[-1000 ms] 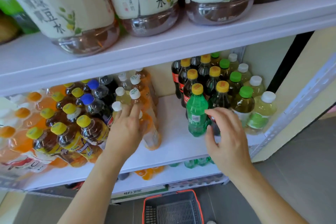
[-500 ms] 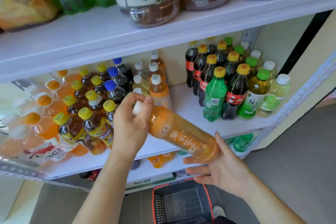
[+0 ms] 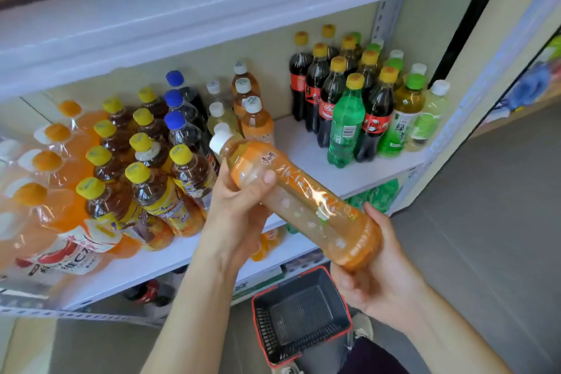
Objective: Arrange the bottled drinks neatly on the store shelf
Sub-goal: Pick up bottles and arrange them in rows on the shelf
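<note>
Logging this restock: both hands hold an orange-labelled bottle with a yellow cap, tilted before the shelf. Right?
Not quite: the head view shows the cap is white, not yellow. Otherwise yes: the left hand and right hand hold the orange-labelled bottle tilted before the shelf.

Orange tea bottle (image 3: 303,200), white cap, is off the shelf (image 3: 306,146) and tipped almost flat, cap pointing to 10 o'clock, base to 4. Standing on the shelf: yellow-capped brown bottles (image 3: 158,191) at 9 o'clock, colas (image 3: 329,100) and a green soda (image 3: 346,127) at 2.
</note>
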{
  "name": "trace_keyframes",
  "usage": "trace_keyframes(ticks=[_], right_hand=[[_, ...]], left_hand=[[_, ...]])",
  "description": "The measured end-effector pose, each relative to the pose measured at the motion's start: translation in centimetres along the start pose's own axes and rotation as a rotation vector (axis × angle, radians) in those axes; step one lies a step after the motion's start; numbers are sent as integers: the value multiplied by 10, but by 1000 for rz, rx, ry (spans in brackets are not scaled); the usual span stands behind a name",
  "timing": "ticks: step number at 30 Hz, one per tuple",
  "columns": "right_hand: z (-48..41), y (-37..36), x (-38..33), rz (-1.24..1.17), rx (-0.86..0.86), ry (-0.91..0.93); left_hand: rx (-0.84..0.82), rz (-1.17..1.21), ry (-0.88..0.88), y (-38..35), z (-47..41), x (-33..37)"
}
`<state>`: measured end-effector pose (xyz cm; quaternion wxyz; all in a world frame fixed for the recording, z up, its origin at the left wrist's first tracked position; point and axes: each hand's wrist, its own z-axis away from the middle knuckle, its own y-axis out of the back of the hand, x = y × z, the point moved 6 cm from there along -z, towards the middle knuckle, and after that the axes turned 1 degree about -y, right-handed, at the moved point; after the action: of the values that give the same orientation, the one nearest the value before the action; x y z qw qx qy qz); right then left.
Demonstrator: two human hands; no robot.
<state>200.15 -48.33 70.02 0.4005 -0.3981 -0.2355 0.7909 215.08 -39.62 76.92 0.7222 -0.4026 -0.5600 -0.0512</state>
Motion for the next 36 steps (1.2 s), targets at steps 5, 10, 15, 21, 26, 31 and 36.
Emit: trace_keyframes(ticks=[5, 10, 15, 21, 26, 31, 36], right_hand=[[23, -1, -27, 273, 0, 268], [43, 0, -65, 568, 70, 532], [48, 10, -86, 348, -36, 364], [47, 24, -89, 231, -248, 100], [44, 38, -106, 265, -221, 282], [48, 43, -124, 718, -6, 587], [43, 31, -119, 438, -103, 497]], left_hand=[[182, -80, -60, -4, 0, -3], [299, -159, -85, -26, -10, -8], [147, 17, -13, -57, -17, -18], [21, 89, -11, -91, -19, -32], [185, -37, -105, -95, -27, -32], [261, -182, -177, -95, -34, -27], [149, -127, -30, -91, -41, -32]])
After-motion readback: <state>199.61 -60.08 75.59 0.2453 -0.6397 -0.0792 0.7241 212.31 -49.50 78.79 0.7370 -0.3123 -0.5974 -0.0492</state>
